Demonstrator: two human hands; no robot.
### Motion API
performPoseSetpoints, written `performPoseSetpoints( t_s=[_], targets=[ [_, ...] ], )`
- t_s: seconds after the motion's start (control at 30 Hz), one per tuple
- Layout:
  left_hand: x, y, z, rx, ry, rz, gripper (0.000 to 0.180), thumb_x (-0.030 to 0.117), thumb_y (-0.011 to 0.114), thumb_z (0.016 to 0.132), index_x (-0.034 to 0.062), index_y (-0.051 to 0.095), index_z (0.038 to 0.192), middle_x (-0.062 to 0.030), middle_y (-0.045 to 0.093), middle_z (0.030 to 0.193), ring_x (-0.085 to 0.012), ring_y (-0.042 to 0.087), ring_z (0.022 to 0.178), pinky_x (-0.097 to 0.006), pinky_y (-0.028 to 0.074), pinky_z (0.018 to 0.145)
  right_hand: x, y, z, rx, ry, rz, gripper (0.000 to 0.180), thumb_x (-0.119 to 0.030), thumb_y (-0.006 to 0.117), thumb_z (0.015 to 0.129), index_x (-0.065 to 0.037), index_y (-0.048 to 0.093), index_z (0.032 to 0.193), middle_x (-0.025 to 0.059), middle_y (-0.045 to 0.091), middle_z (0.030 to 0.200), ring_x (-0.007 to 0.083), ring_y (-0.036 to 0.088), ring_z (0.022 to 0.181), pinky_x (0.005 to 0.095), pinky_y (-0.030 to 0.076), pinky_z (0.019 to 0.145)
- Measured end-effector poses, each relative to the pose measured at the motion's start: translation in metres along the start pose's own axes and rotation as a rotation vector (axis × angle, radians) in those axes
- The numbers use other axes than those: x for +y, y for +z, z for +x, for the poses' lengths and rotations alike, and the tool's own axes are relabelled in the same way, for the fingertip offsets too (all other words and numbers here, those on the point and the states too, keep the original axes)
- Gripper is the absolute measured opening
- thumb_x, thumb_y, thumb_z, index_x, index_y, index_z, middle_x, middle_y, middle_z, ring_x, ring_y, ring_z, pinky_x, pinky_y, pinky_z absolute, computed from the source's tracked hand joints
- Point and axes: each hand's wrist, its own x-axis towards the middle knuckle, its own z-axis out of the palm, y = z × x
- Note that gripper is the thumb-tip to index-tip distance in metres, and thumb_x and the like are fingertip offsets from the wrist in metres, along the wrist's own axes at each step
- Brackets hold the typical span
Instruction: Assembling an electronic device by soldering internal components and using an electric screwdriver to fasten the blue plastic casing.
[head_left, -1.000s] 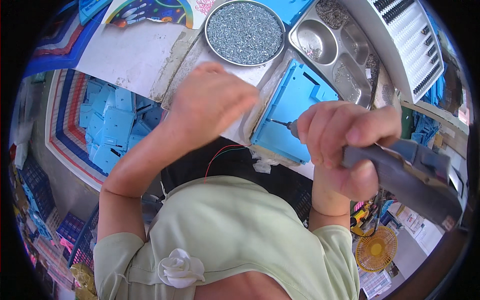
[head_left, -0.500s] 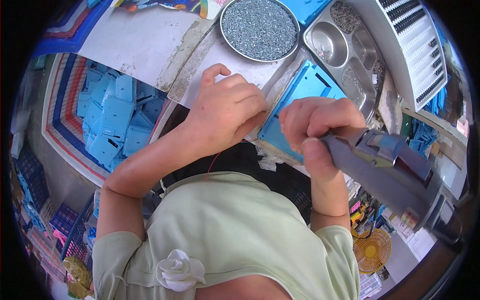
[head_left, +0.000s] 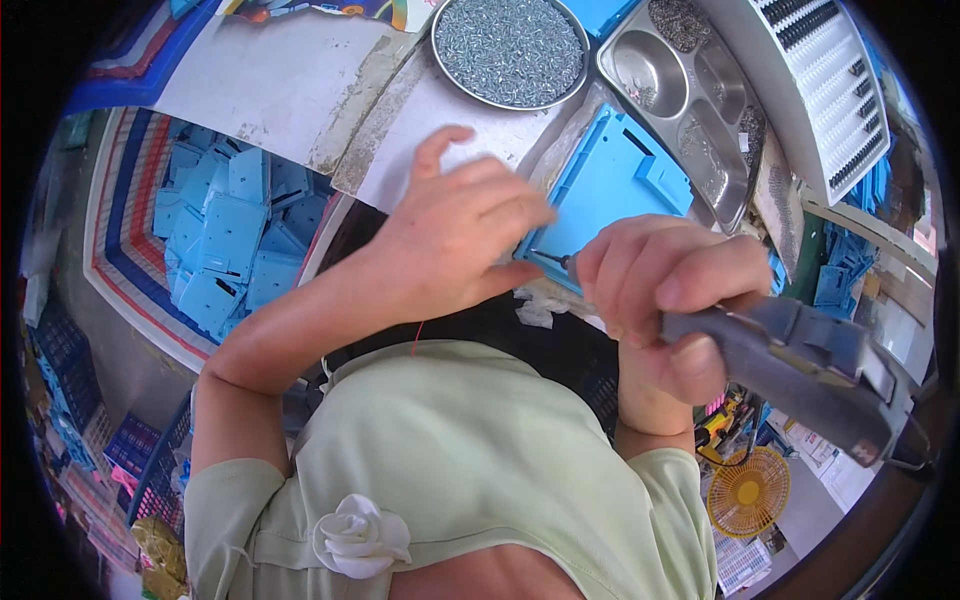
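My right hand point(head_left: 655, 300) is wrapped round a dark grey electric screwdriver point(head_left: 800, 365). Its thin bit point(head_left: 548, 258) points left, over the near left corner of a light blue plastic panel point(head_left: 600, 190). I cannot tell whether the bit touches the panel. Just left of that corner hovers my left hand point(head_left: 465, 235), slightly blurred. Its thumb and fingers are spread apart with a gap between them, and nothing shows in it.
A round metal dish of small screws point(head_left: 510, 50) stands at the far side. Right of it lie a compartmented steel tray point(head_left: 690, 110) and a white rack with black pieces point(head_left: 820, 90). A striped bag point(head_left: 120, 230) with blue panels sits at the left.
My left thumb and fingers have parted, and that hand has shifted slightly right. My right hand and the screwdriver have moved a little right and nearer, baring more of the panel and the bit.
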Motion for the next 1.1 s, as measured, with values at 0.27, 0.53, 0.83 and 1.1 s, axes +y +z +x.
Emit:
performPoseSetpoints(
  t_s=[0.27, 0.53, 0.83, 1.1],
  targets=[
    [-0.016, -0.015, 0.000, 0.087, -0.142, -0.026, 0.048, -0.001, 0.061, 0.073, 0.0094, 0.065, 0.119, -0.0095, 0.068, 0.113, -0.0322, 0.062, 0.109, -0.047, 0.040, 0.103, 0.018, 0.014, -0.014, -0.074, -0.020, -0.306, 0.032, -0.027, 0.074, 0.094, -0.008, 0.049, 0.090, 0.0046, 0.054, 0.060, 0.0200, 0.052, 0.049, 0.0363, 0.049, 0.054],
    [0.007, 0.037, 0.051, -0.037, 0.188, -0.141, 0.030, -0.001, 0.068, 0.077, 0.0047, 0.069, 0.106, -0.0098, 0.067, 0.112, -0.0305, 0.062, 0.100, -0.043, 0.050, 0.085, -0.039, -0.042, -0.031, -0.017, -0.188, -0.245, 0.032, -0.032, 0.064, 0.094, -0.008, 0.056, 0.115, -0.0008, 0.051, 0.059, 0.0166, 0.049, 0.049, 0.0351, 0.045, 0.052],
    [0.022, 0.062, 0.072, -0.246, 0.216, -0.020, 0.037, 0.005, 0.072, 0.078, 0.0066, 0.075, 0.114, -0.0083, 0.069, 0.126, -0.0294, 0.061, 0.102, -0.042, 0.049, 0.091, -0.025, -0.113, -0.054, 0.398, -0.303, -0.242, 0.031, -0.023, 0.057, 0.095, -0.001, 0.055, 0.116, 0.0028, 0.045, 0.063, 0.0166, 0.044, 0.054, 0.0378, 0.040, 0.057],
    [0.026, 0.060, 0.073, -0.272, 0.200, 0.014, 0.037, 0.005, 0.072, 0.078, 0.0064, 0.074, 0.114, -0.0090, 0.069, 0.126, -0.0291, 0.062, 0.100, -0.041, 0.049, 0.089, -0.010, -0.121, -0.054, 0.391, -0.226, -0.404, 0.017, -0.014, 0.057, 0.096, -0.001, 0.050, 0.105, 0.0043, 0.047, 0.062, 0.0157, 0.044, 0.054, 0.0372, 0.041, 0.057]
  ],
)
